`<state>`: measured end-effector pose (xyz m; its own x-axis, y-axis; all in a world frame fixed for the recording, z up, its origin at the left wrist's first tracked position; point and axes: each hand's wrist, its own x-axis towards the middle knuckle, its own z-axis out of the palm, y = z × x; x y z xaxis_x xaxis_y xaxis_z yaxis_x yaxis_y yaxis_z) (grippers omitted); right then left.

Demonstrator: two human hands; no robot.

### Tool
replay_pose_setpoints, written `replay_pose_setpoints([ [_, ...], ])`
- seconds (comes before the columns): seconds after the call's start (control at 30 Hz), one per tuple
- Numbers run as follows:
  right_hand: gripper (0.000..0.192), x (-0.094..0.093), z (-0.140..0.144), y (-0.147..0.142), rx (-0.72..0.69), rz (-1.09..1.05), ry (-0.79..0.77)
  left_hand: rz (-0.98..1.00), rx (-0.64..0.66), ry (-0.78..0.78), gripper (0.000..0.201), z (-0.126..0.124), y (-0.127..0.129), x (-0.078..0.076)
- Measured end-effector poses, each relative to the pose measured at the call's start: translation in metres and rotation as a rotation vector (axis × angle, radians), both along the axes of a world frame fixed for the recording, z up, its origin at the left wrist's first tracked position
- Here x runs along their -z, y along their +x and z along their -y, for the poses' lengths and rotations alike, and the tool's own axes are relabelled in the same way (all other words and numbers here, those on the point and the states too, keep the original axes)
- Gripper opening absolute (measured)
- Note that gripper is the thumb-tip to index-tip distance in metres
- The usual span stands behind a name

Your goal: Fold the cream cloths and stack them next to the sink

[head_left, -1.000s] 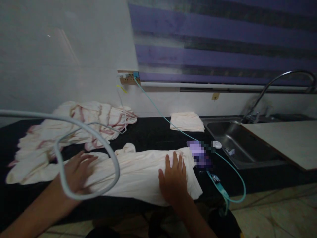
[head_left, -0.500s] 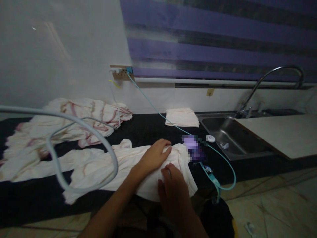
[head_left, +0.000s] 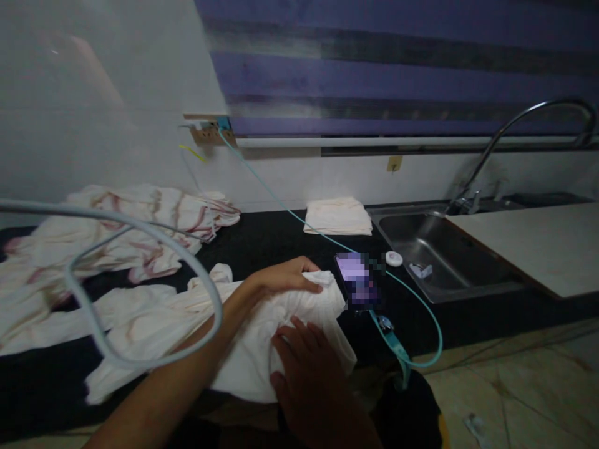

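Observation:
A white cloth garment (head_left: 253, 355) lies spread on the black counter, its exact kind unclear. My left hand (head_left: 287, 275) is closed on the garment's far right part, thumb on top and fingers behind a bunched fold. Nearer to me, my right hand (head_left: 304, 358) rests on the same cloth with fingers stretched out over it. Just right of the garment lies a phone (head_left: 352, 269), partly blurred out, with a teal strap (head_left: 397, 349) below it. Crumpled cream cloths with reddish edging (head_left: 154, 218) are heaped at the back left.
A folded cream cloth (head_left: 337, 217) sits by the wall, near a steel sink (head_left: 421, 234) with a tall faucet (head_left: 486, 153). A white board (head_left: 533, 243) covers the sink's right side. A teal cable (head_left: 276, 196) runs from the wall socket (head_left: 210, 132). A grey tube (head_left: 206, 274) loops at left.
My left hand has closed on the garment's edge and lifted a fold, bunching the cloth. My right hand has shifted slightly left on it. The view has turned a little.

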<state>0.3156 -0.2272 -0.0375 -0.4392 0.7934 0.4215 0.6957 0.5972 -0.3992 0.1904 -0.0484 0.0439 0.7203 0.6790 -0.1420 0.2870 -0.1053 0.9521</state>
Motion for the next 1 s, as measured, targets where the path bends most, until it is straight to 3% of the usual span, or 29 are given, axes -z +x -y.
replay_pose_setpoints([
  [0.1, 0.045, 0.001, -0.004, -0.001, -0.012, -0.031, -0.04, 0.055, -0.037, -0.125, 0.032, 0.002, -0.003, 0.005],
  [0.23, 0.049, 0.003, -0.008, -0.004, 0.006, -0.05, -0.082, 0.298, -0.365, -0.125, 0.032, -0.006, -0.007, 0.01],
  [0.3, 0.049, 0.005, -0.009, -0.007, 0.028, -0.079, -0.093, 0.358, -0.603, 0.079, 0.03, -0.013, -0.011, 0.006],
  [0.37, 0.047, 0.005, -0.01, -0.01, 0.042, -0.107, -0.116, 0.232, -0.774, 0.505, 0.028, -0.015, -0.012, 0.0],
  [0.4, 0.045, 0.005, -0.01, -0.011, 0.048, -0.117, -0.129, 0.106, -0.785, 0.726, 0.026, -0.013, -0.013, -0.002],
  [0.47, 0.044, 0.005, -0.011, -0.014, 0.071, -0.123, -0.147, -0.175, -0.669, 0.967, 0.027, -0.002, -0.01, 0.002],
  [0.57, 0.05, 0.009, -0.011, -0.019, 0.134, -0.108, -0.143, -0.506, -0.409, 0.881, 0.04, 0.019, -0.005, 0.027],
  [0.67, 0.053, 0.014, -0.013, -0.021, 0.185, -0.103, -0.122, -0.617, -0.249, 0.903, 0.05, 0.032, -0.006, 0.061],
  [0.77, 0.057, 0.02, -0.014, -0.021, 0.144, -0.104, -0.086, -0.625, -0.174, 0.943, 0.053, 0.034, -0.016, 0.08],
  [0.87, 0.063, 0.029, -0.012, -0.027, 0.156, -0.115, -0.039, -0.614, -0.134, 0.931, 0.051, 0.031, -0.024, 0.081],
  [0.93, 0.067, 0.039, -0.007, -0.038, 0.271, -0.135, -0.016, -0.564, -0.118, 0.919, 0.051, 0.027, -0.025, 0.075],
  [1.0, 0.072, 0.05, 0.0, -0.051, 0.418, -0.158, -0.007, -0.495, -0.195, 0.896, 0.05, 0.02, -0.025, 0.066],
])
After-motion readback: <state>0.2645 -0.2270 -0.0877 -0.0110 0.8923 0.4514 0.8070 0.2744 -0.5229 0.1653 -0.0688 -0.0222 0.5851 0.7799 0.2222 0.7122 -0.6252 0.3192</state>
